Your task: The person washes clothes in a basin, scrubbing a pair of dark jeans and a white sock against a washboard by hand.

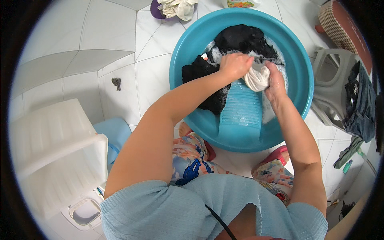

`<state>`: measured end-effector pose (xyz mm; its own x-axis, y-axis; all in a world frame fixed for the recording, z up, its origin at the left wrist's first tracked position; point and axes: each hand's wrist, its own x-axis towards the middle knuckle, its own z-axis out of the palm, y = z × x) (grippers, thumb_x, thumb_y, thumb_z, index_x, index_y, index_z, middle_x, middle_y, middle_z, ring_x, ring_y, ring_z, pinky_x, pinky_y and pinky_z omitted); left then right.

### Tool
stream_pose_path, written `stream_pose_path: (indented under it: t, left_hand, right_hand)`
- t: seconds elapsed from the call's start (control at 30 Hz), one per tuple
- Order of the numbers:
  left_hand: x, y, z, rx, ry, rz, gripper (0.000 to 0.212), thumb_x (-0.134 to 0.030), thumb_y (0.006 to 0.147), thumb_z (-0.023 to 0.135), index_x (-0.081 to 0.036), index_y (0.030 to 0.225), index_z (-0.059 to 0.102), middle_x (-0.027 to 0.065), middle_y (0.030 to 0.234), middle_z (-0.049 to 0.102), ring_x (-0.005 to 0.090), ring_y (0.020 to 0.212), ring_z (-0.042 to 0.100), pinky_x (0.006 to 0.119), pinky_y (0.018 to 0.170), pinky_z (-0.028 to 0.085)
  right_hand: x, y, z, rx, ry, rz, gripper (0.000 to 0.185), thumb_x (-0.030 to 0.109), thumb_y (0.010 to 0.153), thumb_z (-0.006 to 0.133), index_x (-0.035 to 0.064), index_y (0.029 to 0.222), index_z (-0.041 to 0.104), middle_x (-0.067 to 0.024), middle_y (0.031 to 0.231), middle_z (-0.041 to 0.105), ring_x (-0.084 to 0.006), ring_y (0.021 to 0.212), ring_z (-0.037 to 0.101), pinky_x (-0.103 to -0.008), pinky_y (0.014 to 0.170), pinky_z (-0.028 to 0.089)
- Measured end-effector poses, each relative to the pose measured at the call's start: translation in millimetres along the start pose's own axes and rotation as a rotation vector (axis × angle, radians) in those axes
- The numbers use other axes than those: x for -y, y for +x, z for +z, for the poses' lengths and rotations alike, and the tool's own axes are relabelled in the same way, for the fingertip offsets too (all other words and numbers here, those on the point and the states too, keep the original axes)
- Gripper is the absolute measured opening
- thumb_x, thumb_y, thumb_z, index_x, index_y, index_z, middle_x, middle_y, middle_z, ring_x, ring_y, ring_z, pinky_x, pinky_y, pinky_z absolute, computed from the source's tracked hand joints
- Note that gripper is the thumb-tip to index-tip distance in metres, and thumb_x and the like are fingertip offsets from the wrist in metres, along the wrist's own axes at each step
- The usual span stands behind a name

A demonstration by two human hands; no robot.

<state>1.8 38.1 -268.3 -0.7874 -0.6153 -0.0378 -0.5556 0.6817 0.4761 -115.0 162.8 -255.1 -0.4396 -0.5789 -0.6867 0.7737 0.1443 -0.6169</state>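
Observation:
A large blue plastic basin [301, 90] stands on the floor before me, with a ridged washboard [241, 105] built into its near side. My left hand [235, 66] grips one side of a bunched white cloth [257, 78]. The cloth's other side is held by my right hand [275, 79], which is wet with suds. It hangs just above the top of the washboard, twisted into folds. Black wet garments [243, 37] lie at the far side of the basin and more black cloth [199, 70] at its left. Soapy foam [280, 54] surrounds them.
A purple container [156, 9] with white cloth stands beyond the basin, near a detergent bottle [241, 3]. On the right, a grey plastic stool [330, 81] bears dark clothes [360, 105]. A white plastic bin [54, 135] lies to my left, beside a light blue plastic object [115, 132].

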Motion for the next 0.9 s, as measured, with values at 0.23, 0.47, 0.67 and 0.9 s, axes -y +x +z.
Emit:
stream_pose_path:
  t: [0.23,0.47,0.67,0.9]
  left_hand:
    - [20,-30,16,0.023,-0.048,0.158,0.059,-0.029,0.087,0.066,-0.004,0.136,0.045,0.019,0.135,0.049,0.037,0.122,0.048,0.044,0.103,0.041]
    - [-5,-22,35,0.272,-0.22,0.409,0.062,-0.01,0.088,0.062,-0.011,0.145,0.038,0.0143,0.156,0.028,0.0326,0.141,0.032,0.043,0.113,0.034]
    - [6,-22,35,0.139,-0.136,0.283,0.061,-0.01,0.086,0.062,-0.004,0.142,0.039,0.0158,0.154,0.031,0.0352,0.136,0.038,0.042,0.112,0.035]
    - [15,-27,40,0.13,-0.17,0.314,0.058,-0.007,0.086,0.061,-0.004,0.14,0.042,0.0159,0.151,0.036,0.035,0.136,0.038,0.042,0.111,0.036]
  right_hand:
    - [-2,17,-87,-0.154,-1.641,-0.989,0.034,0.021,0.085,0.064,0.0153,0.118,0.063,-0.0114,0.135,0.049,-0.0346,0.116,0.052,-0.041,0.095,0.044]
    - [-28,-2,-57,0.01,-2.319,-0.163,0.038,0.012,0.091,0.049,0.0038,0.128,0.054,-0.0154,0.143,0.045,-0.0354,0.122,0.053,-0.045,0.094,0.048]
    - [-16,-13,-70,0.507,-2.196,0.116,0.039,0.012,0.087,0.057,0.0075,0.126,0.058,-0.0177,0.123,0.062,-0.0312,0.119,0.058,-0.0423,0.096,0.05]
    - [-5,17,-98,-0.005,-1.671,-0.316,0.043,0.015,0.078,0.066,0.01,0.12,0.061,-0.0124,0.104,0.067,-0.0282,0.091,0.065,-0.0415,0.078,0.054]
